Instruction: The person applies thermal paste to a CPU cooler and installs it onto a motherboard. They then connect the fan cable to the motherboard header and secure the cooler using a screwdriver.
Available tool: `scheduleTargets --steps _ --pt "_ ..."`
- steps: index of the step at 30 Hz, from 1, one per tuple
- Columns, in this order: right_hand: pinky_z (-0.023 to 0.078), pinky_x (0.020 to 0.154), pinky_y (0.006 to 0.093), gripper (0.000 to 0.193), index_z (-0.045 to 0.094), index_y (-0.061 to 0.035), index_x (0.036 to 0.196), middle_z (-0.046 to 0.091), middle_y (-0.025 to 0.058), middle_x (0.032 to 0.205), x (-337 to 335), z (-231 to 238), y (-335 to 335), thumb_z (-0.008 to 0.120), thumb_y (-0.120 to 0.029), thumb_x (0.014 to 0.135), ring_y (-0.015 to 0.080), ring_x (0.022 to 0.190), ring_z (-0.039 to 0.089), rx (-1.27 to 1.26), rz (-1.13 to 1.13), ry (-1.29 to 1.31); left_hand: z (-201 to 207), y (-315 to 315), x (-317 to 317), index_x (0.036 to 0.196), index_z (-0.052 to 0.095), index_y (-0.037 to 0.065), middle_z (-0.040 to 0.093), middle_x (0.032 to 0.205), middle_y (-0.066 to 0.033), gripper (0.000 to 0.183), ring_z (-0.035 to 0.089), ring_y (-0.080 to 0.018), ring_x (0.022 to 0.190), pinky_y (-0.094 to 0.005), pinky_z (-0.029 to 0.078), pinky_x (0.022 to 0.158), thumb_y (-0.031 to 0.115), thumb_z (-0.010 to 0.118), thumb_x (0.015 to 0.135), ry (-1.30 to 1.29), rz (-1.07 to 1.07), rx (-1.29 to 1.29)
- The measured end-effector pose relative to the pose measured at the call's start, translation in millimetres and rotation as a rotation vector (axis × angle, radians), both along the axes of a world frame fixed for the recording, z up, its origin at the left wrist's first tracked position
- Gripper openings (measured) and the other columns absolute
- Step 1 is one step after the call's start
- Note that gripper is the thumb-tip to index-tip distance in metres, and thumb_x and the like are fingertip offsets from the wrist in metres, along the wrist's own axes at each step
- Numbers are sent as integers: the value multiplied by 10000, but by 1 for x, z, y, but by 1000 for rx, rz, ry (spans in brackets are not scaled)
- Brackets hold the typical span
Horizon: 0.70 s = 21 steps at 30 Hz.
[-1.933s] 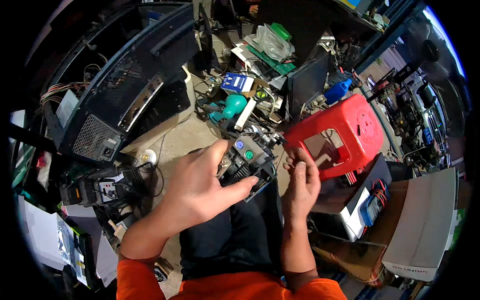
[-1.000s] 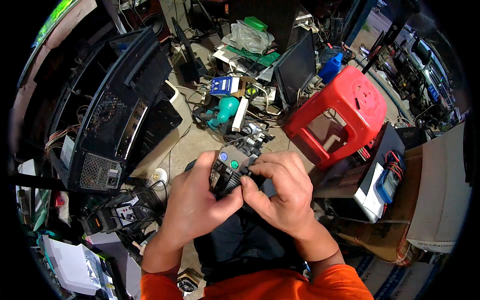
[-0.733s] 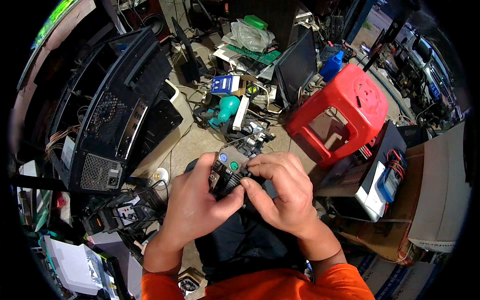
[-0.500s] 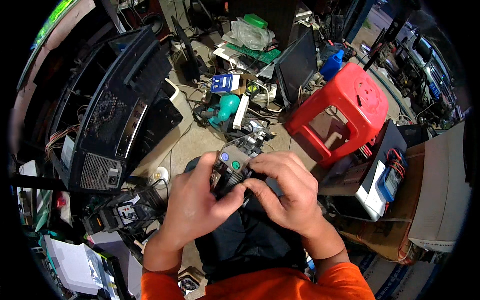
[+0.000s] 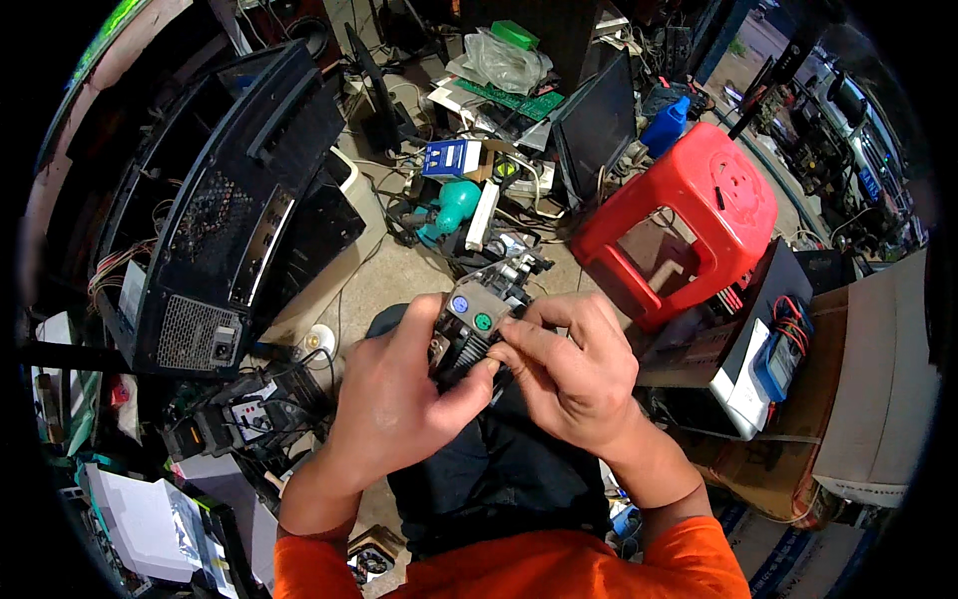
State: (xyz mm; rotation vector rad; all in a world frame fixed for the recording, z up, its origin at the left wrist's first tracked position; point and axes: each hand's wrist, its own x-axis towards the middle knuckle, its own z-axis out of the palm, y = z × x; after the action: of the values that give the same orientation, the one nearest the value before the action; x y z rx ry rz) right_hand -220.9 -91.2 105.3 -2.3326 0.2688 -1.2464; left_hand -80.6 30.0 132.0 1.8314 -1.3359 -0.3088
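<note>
Over my lap is a small metal device. It has a grey plate with one purple and one green round spot, and a dark ridged part below. My left hand wraps its left side, thumb pressed along the near edge. My right hand is closed at the device's right edge, thumb and fingertips pinched together beside the green spot. The fingers cover the device's near right side, so I cannot see whether a small part is between them.
An open black computer case stands at the left. To the right are a red plastic stool and a blue multimeter. Ahead, a teal bulb-shaped tool and a blue-and-white box lie among cables and a dark monitor.
My right fingers have curled in closer to the thumb at the device's edge. The device and both hands sit slightly farther right in view; my left grip is much the same.
</note>
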Motion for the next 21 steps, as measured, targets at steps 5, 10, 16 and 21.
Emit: scheduleTargets --steps 5,10,16,21 --pt "478 637 352 246 689 -4 937 616 116 870 4 -1 -4 789 -33 714 273 734 581 -63 19 1 2 2 1 1166 513 14 655 691 -160 498 681 -361 608 -430 527 521 204 766 782 -19 7 49" --pt "473 653 367 241 659 -1 942 619 121 891 8 -3 -9 772 -51 736 295 735 579 -81 68 14 3 1 2 1145 527 12 668 751 -152 480 687 -305 659 -392 526 571 172 776 767 -12 8 23" --pt "471 646 371 234 661 -3 949 627 113 910 2 4 -18 753 -51 739 284 734 580 -216 120 38 6 4 3 1100 552 9 699 861 -121 427 700 -191 743 -318 531 660 81 781 747 19 10 76" --pt "464 618 351 253 671 1 965 628 108 904 2 3 -20 740 -46 726 260 724 580 -262 140 53 0 1 3 1095 550 5 690 833 -100 409 668 -171 698 -290 522 654 54 776 758 13 -4 31"
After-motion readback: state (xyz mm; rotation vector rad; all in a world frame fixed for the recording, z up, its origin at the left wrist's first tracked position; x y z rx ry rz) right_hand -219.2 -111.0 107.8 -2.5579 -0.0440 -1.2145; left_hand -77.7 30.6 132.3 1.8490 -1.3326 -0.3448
